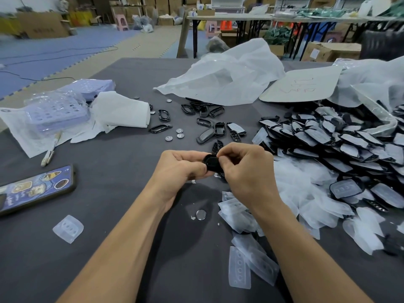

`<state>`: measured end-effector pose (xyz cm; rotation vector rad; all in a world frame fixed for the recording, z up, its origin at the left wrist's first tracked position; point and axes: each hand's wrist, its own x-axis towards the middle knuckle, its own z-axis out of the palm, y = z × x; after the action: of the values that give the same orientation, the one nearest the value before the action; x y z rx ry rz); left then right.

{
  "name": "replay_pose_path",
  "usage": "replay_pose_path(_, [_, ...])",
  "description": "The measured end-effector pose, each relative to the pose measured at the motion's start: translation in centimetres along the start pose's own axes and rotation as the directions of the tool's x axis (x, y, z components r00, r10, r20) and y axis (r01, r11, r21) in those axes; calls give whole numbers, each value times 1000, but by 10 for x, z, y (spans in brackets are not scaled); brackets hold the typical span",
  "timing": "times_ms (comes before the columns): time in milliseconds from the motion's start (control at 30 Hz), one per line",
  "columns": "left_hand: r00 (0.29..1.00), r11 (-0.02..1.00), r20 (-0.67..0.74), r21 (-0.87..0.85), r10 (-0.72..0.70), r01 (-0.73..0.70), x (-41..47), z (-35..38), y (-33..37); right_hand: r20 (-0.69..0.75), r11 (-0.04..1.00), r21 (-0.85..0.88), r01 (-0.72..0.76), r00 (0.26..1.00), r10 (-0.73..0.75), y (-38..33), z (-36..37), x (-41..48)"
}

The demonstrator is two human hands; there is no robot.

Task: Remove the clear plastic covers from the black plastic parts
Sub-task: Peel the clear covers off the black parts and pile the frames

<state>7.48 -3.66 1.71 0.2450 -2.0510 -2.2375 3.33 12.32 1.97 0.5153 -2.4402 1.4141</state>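
Over the middle of the grey table, both my hands hold one black plastic part (pixel 210 162). My left hand (pixel 182 166) grips its left end with curled fingers. My right hand (pixel 242 169) pinches its right end, and the fingers hide most of the part. A big heap of black parts with clear covers (pixel 341 141) lies to the right. Removed clear covers (pixel 247 215) are scattered in front of that heap, below my right wrist. Bare black parts (pixel 205 125) lie beyond my hands.
A phone in a blue case (pixel 37 189) lies at the left. One clear cover (pixel 68 228) sits alone at the lower left. Coin cells (pixel 178 134) and a round disc (pixel 201 214) lie on the table. White bags (pixel 229 77), paper (pixel 122 110) and purple trays (pixel 56 112) sit farther back.
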Motion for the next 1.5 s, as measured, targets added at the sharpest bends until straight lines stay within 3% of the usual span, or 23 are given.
replay_pose_path(367, [984,995,-160,-54,77,-86,-3,9,0,-151,991,-127,-46,988,26,-5,2,-3])
replay_pose_path(567, [971,989,-218,-88,94,-116,-3,9,1,5,990,97,-106,994,106,-9,13,-6])
replay_pose_path(767, [992,995,-119,-87,30,-40,-6,12,-1,52,972,163,-169,985,163,-5,8,-5])
replay_pose_path(933, [960,995,-277,-87,28,-54,-5,9,5,65,985,120,-120,991,113,-8,9,-4])
replay_pose_path(1100, [847,956,-521,-286,-102,-61,8,-25,6,-103,985,-172,-25,995,7,0,-16,4])
replay_pose_path(1200, [867,913,-471,-404,-165,-46,10,-28,2,-23,945,-325,-39,999,34,4,-27,9])
replay_pose_path(1367, [920,908,-355,-419,-162,-2,10,-21,2,136,900,-434,-45,984,115,2,-45,11])
replay_pose_path(1433, [929,921,-331,-389,-165,24,10,-20,2,241,908,-414,-60,955,173,0,-55,12])
replay_pose_path(1500, [929,947,-339,-318,-152,39,9,-20,2,416,925,-376,-61,880,228,-4,-61,6])
